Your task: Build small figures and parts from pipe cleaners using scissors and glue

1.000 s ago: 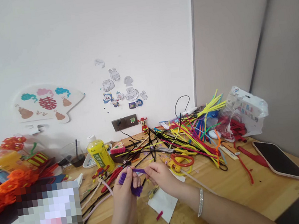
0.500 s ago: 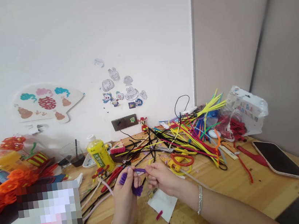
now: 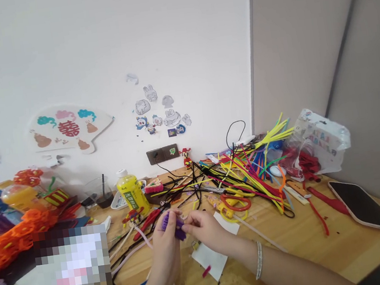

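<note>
Basically: purple pipe-cleaner piece pinched between both hands

Both hands are low over the wooden table [image 3: 332,240], near its middle. Left hand [image 3: 166,253] is curled closed around the purple pipe-cleaner piece [image 3: 169,222], which sits at its fingertips, partly hidden. Right hand [image 3: 204,229] is just beside it, thumb and fingers [image 3: 191,228] pinched together on the purple piece; exact grip hard to see. Silver bangle [image 3: 258,259] on right wrist. White paper sheet [image 3: 209,261] lies under the right hand, with a small pink scrap [image 3: 206,271] on it. Red-handled tool [image 3: 148,223] lies left of the hands, yellow bottle [image 3: 132,196] standing behind it. Tangled pile of multicoloured pipe cleaners [image 3: 243,177] sits behind to the right, orange-handled scissors [image 3: 236,203] at its front edge. Phone [image 3: 364,206] lies far right.
</note>
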Available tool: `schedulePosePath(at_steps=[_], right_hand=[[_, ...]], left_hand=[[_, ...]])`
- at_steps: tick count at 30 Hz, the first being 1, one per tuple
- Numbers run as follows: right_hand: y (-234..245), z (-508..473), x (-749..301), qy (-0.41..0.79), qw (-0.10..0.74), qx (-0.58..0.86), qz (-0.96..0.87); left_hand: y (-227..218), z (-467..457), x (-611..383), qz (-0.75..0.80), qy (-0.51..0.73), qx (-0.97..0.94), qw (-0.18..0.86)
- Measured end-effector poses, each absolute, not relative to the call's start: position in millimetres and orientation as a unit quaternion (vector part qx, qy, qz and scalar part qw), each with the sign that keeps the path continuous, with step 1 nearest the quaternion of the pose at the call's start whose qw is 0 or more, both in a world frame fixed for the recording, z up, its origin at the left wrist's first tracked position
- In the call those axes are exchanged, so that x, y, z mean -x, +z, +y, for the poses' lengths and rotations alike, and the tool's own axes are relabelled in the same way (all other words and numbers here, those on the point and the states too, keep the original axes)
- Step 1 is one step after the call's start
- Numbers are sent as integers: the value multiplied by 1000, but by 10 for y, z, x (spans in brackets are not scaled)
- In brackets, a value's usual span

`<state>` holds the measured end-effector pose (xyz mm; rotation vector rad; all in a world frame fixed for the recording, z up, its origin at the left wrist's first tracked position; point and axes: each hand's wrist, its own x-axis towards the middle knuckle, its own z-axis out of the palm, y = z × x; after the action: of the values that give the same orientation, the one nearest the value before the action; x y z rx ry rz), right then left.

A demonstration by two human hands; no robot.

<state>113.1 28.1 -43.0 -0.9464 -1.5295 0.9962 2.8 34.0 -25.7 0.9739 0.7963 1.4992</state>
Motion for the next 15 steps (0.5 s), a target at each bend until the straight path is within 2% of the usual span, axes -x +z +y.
schedulePosePath(at_steps=[7, 9, 12, 15], right_hand=[[-448, 311, -1159, 356, 477, 427, -681], [-458, 298, -1147, 393, 448, 424, -682], [-510, 274, -1100, 512, 395, 373, -665], [-549, 266, -1059, 519, 387, 359, -672]], left_hand=[[-288, 345, -3, 282, 634, -477, 539], [-249, 342, 18, 268, 660, -466, 525], [-195, 334, 29, 260, 680, -450, 518], [-184, 318, 8, 287, 648, -460, 534]])
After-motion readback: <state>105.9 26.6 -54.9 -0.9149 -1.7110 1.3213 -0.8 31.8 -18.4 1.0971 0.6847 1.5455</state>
